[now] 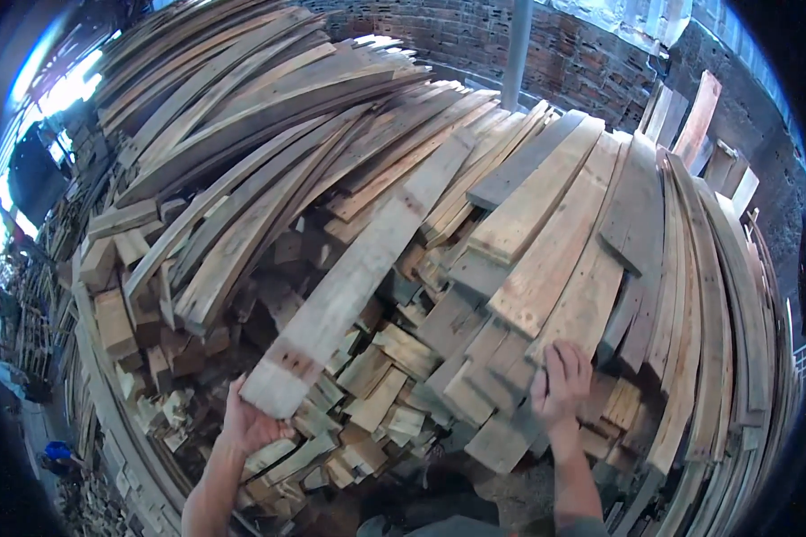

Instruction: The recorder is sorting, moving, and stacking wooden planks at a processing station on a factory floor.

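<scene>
- Plank [358,282], pale and dark-stained, is slanting across other boards [585,309] in the head view, its near end meeting the left hand [252,428].
- The left hand is cupping that end, thumb lying at the edge, fingers half-spread below; I cannot tell how firmly it is gripping.
- The right hand [561,380] is curling its fingers at the near end of one board; I cannot tell whether it is pinching it.
- Offcuts [367,371] are lying loose under the plank; a post [516,54] is standing behind, before a brick wall [591,58].
- For steady handling, the left palm should probably be supporting the end from underneath, with fingertips staying clear of gaps and splintery edges.
- No brand, label or writing is showing legibly.
</scene>
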`<state>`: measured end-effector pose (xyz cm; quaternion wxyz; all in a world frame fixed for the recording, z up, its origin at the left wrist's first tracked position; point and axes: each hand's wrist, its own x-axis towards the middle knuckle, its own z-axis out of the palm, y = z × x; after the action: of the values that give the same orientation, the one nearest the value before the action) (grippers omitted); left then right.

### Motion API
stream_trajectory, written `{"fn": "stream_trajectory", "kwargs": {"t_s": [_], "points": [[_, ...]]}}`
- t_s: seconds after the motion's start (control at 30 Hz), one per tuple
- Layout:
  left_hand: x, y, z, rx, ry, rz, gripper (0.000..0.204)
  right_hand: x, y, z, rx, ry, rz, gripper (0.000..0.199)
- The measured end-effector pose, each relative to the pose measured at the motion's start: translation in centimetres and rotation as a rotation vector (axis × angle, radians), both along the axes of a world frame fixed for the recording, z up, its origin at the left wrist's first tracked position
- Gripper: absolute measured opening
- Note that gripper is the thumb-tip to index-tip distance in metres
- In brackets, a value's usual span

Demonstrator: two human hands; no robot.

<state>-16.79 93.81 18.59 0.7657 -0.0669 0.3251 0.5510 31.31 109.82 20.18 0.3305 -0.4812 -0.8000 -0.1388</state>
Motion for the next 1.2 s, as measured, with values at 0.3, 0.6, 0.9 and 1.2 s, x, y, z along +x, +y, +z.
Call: {"fn": "stream_trajectory", "kwargs": {"t_s": [0.3, 0.6, 0.9, 1.2], "points": [[5.3, -22.8, -0.2, -0.114, -0.097, 0.141, 0.088, -8.8, -7.8, 2.4, -0.062, 0.392, 0.142, 0.029], [9.8, -35.1, 1.9, 0.031, 1.025, 0.0, 0.099, -25.0, -14.9, -5.5, -1.661, 1.555, 0.447, 0.063], [14.0, -37.6, 1.6, 0.056, 1.851, -0.033, 0.089, -27.9, -18.8, -6.7, -1.542, 1.587, 0.319, 0.049], [16.9, -32.7, -4.3, 0.407, 1.914, 0.099, 0.098, -18.3, -16.8, 4.6, -1.126, 1.601, 0.513, 0.054]]}}
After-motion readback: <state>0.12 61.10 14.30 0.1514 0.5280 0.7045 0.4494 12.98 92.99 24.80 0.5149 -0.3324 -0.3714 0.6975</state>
